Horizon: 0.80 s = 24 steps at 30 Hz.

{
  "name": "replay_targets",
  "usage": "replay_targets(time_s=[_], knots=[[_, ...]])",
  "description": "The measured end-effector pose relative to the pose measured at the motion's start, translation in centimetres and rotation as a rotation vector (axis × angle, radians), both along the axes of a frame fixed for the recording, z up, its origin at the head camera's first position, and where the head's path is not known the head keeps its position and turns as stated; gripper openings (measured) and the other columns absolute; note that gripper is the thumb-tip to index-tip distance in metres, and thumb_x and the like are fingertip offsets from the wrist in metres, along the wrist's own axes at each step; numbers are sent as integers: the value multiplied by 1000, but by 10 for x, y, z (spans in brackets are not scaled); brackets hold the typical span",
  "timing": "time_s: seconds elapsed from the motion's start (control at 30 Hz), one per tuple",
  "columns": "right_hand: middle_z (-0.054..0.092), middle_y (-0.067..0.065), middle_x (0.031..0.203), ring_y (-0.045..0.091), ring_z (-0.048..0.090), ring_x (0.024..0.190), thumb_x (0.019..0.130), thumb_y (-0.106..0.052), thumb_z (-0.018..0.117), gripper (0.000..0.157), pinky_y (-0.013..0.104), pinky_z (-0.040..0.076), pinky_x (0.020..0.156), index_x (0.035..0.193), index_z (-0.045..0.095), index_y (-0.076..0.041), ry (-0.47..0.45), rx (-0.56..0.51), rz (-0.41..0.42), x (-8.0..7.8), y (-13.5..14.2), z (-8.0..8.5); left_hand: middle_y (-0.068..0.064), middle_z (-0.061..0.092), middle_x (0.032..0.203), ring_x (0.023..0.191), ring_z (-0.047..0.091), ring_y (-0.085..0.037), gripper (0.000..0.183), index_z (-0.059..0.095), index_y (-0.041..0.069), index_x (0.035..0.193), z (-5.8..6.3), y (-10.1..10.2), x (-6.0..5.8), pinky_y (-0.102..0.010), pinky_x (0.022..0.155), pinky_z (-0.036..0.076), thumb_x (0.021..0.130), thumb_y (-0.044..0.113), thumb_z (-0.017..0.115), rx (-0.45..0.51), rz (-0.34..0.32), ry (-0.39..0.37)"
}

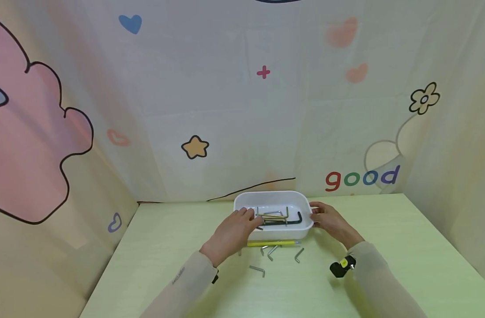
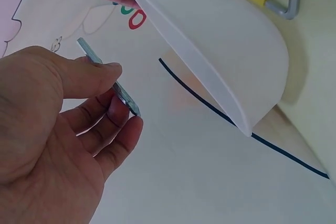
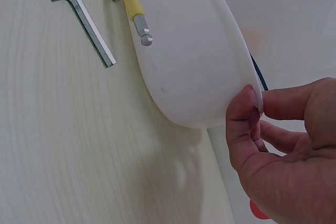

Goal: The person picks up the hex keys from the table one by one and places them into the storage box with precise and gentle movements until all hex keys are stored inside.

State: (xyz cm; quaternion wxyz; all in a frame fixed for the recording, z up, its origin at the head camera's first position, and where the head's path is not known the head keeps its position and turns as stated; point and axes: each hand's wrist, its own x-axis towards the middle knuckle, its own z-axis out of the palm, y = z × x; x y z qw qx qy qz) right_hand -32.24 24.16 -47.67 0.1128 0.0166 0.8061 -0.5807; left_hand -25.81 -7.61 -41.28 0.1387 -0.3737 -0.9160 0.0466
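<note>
In the left wrist view, my left hand (image 2: 58, 119) pinches a small silver hex key (image 2: 126, 99) between thumb and fingers; part of it is hidden by the thumb. Seen from the head, that left hand (image 1: 231, 233) is over the left end of a white plastic tray (image 1: 283, 234). Several hex keys lie in the tray, among them a long black one (image 1: 283, 222) and brass-coloured ones (image 1: 272, 216). At the tray's right end my right hand (image 1: 332, 222) grips the rim, thumb and fingers on either side of the wall (image 3: 194, 61).
A yellow-sleeved hex key (image 1: 270, 243) lies along the tray's front side. Several loose silver hex keys are scattered before it, such as one on the right (image 1: 299, 255) and one nearer me (image 1: 257, 269). A printed curtain (image 1: 234, 97) hangs behind the pale table (image 1: 155, 265).
</note>
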Motion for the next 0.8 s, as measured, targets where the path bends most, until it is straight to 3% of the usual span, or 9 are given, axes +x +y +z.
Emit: replay_targets(time_s=[0.2, 0.47, 0.8], knots=[[44, 19, 127, 25, 51, 107, 98, -5, 50, 54, 26, 53, 87, 149, 33, -1, 2, 1, 3, 0, 0, 0, 0, 57, 106, 93, 48, -15, 40, 56, 20, 124, 4, 3, -11, -25, 83, 47, 90, 2, 65, -4, 9, -4], [44, 19, 124, 26, 50, 105, 98, -4, 50, 54, 24, 52, 83, 148, 33, 1, 10, -2, -2, 2, -2, 4, 2, 54, 97, 87, 45, -15, 28, 55, 17, 115, 9, 7, -26, -24, 77, 42, 95, -2, 55, 43, -8, 10], [44, 20, 128, 29, 51, 108, 98, -5, 50, 53, 29, 54, 90, 149, 35, -2, -4, 18, -1, 2, -2, 3, 1, 57, 104, 92, 49, -15, 30, 57, 19, 119, 5, 16, -43, -26, 82, 47, 95, 2, 59, 72, 61, -88]])
